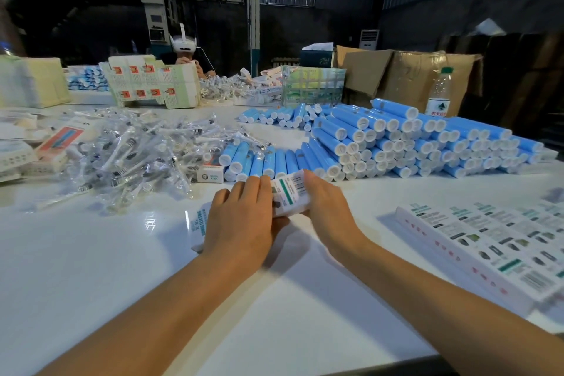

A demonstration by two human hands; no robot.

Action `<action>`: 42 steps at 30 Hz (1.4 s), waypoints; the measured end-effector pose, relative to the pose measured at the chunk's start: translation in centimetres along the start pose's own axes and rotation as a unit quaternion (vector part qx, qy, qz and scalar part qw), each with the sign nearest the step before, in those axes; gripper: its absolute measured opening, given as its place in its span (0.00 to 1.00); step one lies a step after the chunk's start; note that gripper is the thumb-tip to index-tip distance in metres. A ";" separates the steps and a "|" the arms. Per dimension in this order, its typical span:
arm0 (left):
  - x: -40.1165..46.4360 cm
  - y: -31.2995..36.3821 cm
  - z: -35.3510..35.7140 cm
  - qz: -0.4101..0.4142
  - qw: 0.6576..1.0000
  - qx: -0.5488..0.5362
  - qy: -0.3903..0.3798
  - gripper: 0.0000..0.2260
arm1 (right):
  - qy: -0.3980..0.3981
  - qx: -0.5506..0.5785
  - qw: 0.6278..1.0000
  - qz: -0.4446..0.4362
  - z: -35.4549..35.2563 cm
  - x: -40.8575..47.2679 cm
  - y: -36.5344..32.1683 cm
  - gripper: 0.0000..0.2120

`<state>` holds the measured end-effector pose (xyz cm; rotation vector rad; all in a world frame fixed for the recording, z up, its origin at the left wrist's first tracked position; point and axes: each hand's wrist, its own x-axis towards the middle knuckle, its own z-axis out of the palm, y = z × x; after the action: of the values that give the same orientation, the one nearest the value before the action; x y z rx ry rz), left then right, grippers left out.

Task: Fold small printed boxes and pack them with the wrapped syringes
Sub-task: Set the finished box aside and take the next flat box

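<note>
A small white printed box (290, 194) with a green stripe and barcode sits on the white table (122, 253) between my hands. My left hand (241, 220) lies over its left part with fingers curled round it, and my right hand (323, 201) grips its right end. A heap of clear-wrapped syringes (137, 149) lies to the left, beyond my hands. A stack of flat printed box blanks (488, 250) lies at the right. Most of the box's underside is hidden by my hands.
Blue tubes with white caps (412, 143) are piled just behind my hands and to the right. A water bottle (439, 93), cardboard cartons (412, 73) and stacks of printed sheets (152, 82) stand at the back. Another person (186, 55) sits across the table.
</note>
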<state>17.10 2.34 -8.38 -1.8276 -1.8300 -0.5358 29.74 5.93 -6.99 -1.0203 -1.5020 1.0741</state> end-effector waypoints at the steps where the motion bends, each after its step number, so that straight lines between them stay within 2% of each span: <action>1: 0.0 -0.2 -0.1 -0.003 1.000 -0.001 0.000 0.29 | -0.007 0.101 0.994 0.048 -0.3 0.4 -0.3 0.16; 2: 0.0 -0.3 -0.1 -0.005 1.000 -0.001 0.000 0.29 | -0.017 0.186 0.979 0.083 -0.7 0.7 -0.5 0.15; 4: 0.0 -0.4 -0.2 -0.005 1.000 -0.001 0.000 0.30 | -0.035 0.256 0.960 0.110 -1.4 1.2 -0.6 0.11; 14: -0.2 -0.8 -0.8 -0.003 0.999 -0.039 0.009 0.30 | -0.058 0.217 0.972 0.064 -1.6 1.4 -0.2 0.13; 17: -0.3 -0.6 -1.2 0.004 1.000 -0.015 -0.003 0.30 | -0.056 0.228 0.968 0.085 -1.6 1.3 -0.2 0.16; 22: -0.4 -0.6 -0.9 0.047 0.998 0.021 0.047 0.31 | -0.074 0.227 0.964 0.118 -1.8 1.3 -0.3 0.21; 25: -0.3 -0.6 -0.9 0.051 0.997 0.024 0.050 0.32 | -0.063 0.191 0.972 0.122 -1.7 1.2 -0.4 0.23; 27: -0.3 -0.5 -1.1 0.048 0.998 0.027 0.041 0.33 | -0.039 0.143 0.983 0.104 -1.4 1.0 -0.4 0.20; 30: -0.2 -0.4 -1.0 0.044 0.998 0.017 0.043 0.32 | -0.016 0.088 0.993 0.072 -1.0 0.6 -0.2 0.23; 34: -0.2 -0.4 -1.1 0.026 0.999 0.010 0.035 0.30 | -0.022 0.046 0.998 0.040 -0.6 0.4 -0.3 0.17; 38: -0.2 -0.6 -1.3 -0.008 1.000 0.003 0.014 0.29 | 0.023 0.049 0.998 0.043 -1.2 0.6 -0.4 0.13; 42: -0.1 -0.6 -1.1 0.007 0.999 0.028 0.036 0.30 | 0.079 -0.082 0.994 0.000 -1.6 0.8 0.0 0.08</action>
<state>16.57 1.59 -7.57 -1.7612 -1.7653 -0.5323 31.18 6.93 -6.56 -1.1899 -1.4777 0.8589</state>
